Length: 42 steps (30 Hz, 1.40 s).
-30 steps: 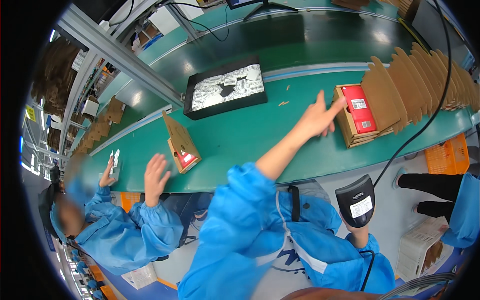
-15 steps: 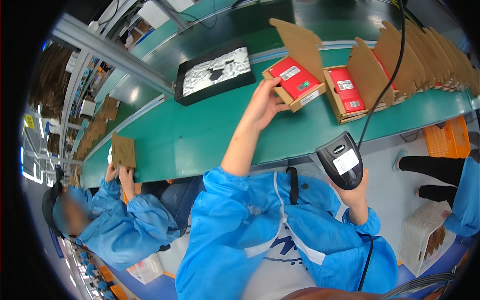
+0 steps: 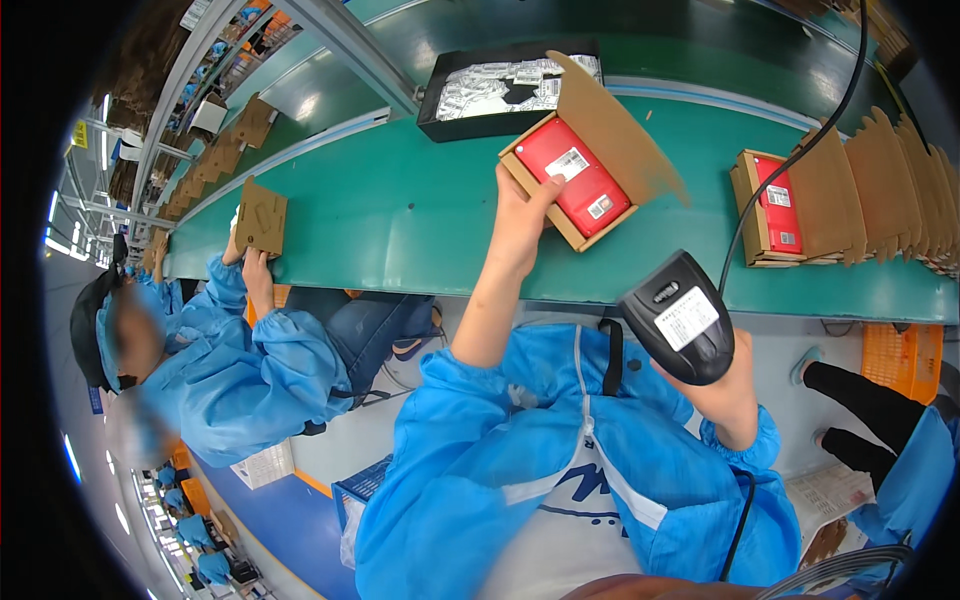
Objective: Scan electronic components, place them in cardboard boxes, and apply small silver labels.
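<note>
My left hand (image 3: 522, 218) is closed on the left side of an open cardboard box (image 3: 612, 118), its thumb lying over the edge onto the contents. Inside is a flat red package (image 3: 556, 140) with white labels. The box is tilted above the bench, its lid flap raised on the far right side. A black barcode scanner (image 3: 660, 296) with a white label on it is in my right hand (image 3: 728, 396). The fingers around its handle are mostly hidden. The scanner's head points toward the box, a little apart from it.
A black tray (image 3: 470, 130) of white labels stands behind the box on the green bench (image 3: 390, 225). Open cardboard boxes (image 3: 752, 215) line up at the right, and the black cable (image 3: 800, 150) hangs before them. At left, a co-worker holds a brown box (image 3: 262, 220). An orange crate (image 3: 890, 365) is below right.
The box in my left hand has come away from the row of boxes and turned, showing more of the red package. The scanner has tilted slightly. My view has shifted too.
</note>
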{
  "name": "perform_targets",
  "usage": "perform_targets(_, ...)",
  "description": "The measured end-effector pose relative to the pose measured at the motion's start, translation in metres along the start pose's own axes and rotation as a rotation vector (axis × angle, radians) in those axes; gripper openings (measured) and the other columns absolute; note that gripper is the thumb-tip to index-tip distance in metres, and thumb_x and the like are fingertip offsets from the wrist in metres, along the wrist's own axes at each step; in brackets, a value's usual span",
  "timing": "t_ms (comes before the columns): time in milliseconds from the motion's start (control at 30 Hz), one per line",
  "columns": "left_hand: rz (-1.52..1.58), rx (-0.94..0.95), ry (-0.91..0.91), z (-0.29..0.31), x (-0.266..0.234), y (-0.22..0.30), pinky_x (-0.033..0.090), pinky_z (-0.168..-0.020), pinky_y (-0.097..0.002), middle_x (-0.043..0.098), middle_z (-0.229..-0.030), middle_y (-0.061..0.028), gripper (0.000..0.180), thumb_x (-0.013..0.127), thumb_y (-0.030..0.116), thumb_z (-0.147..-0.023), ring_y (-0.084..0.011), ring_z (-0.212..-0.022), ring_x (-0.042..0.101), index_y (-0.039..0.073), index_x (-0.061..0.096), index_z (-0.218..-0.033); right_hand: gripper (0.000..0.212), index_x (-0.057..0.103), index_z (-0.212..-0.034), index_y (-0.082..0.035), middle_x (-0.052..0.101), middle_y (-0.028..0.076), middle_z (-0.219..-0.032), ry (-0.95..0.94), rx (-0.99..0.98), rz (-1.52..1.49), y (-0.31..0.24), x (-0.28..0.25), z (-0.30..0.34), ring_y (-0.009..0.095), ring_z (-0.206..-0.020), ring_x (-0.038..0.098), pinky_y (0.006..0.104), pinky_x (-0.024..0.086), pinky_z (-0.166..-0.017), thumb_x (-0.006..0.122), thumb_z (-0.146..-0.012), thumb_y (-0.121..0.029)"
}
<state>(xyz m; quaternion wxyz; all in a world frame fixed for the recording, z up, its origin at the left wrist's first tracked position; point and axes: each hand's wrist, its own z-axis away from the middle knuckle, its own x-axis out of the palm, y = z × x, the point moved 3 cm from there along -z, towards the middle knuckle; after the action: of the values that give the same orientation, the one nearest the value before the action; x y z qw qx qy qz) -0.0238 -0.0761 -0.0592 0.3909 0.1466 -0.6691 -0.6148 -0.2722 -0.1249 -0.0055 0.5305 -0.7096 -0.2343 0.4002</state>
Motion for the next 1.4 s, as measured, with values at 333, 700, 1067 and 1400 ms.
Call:
perform_targets(333, -0.412, 0.456, -0.054, 0.014, 0.011, 0.006, 0.043, -0.09, -0.033, 0.042, -0.117, -0.0157, 0.066, 0.063, 0.009, -0.078, -0.0221, -0.11, 0.047, 0.003, 0.022, -0.128, 0.018, 0.061, -0.085, 0.004, 0.061, 0.008, -0.065, 0.167, 0.107, -0.179, -0.014, 0.03, -0.02, 0.011, -0.047, 0.054, 0.0225, 0.042, -0.043, 0.07, -0.071, -0.004)
perform_targets(700, -0.287, 0.14, -0.105, -0.006, -0.002, -0.01, 0.046, -0.085, -0.0345, 0.051, -0.112, -0.0211, 0.072, 0.065, 0.009, -0.076, -0.024, -0.101, 0.056, 0.003, 0.018, -0.13, 0.033, 0.061, -0.09, -0.002, 0.067, 0.012, -0.08, 0.253, -0.022, -0.057, -0.016, 0.023, -0.013, 0.024, -0.07, 0.066, 0.0295, 0.05, -0.062, 0.078, -0.064, -0.013)
perform_targets(1067, -1.281, 0.79, 0.008, -0.107, 0.016, 0.063, 0.046, -0.067, -0.0323, 0.063, -0.086, -0.0044, 0.023, 0.063, 0.028, -0.078, -0.0198, -0.079, 0.058, 0.007, 0.062, -0.088, 0.035, 0.062, -0.084, -0.002, 0.065, 0.011, -0.073, 0.381, -0.102, -0.023, 0.021, 0.008, 0.006, 0.025, -0.061, 0.063, 0.0296, 0.047, -0.057, 0.077, -0.055, -0.012)
perform_targets(1400, -1.486, 0.207, -0.247, -0.231, 0.008, 0.004, 0.047, -0.077, -0.0372, 0.064, -0.092, -0.0151, 0.044, 0.068, 0.038, -0.069, -0.0303, -0.089, 0.06, 0.004, 0.06, -0.095, 0.03, 0.061, -0.079, -0.002, 0.064, 0.01, -0.069, 0.451, -0.114, 0.046, 0.025, -0.002, 0.001, 0.024, -0.057, 0.062, 0.0295, 0.046, -0.053, 0.076, -0.056, -0.011)
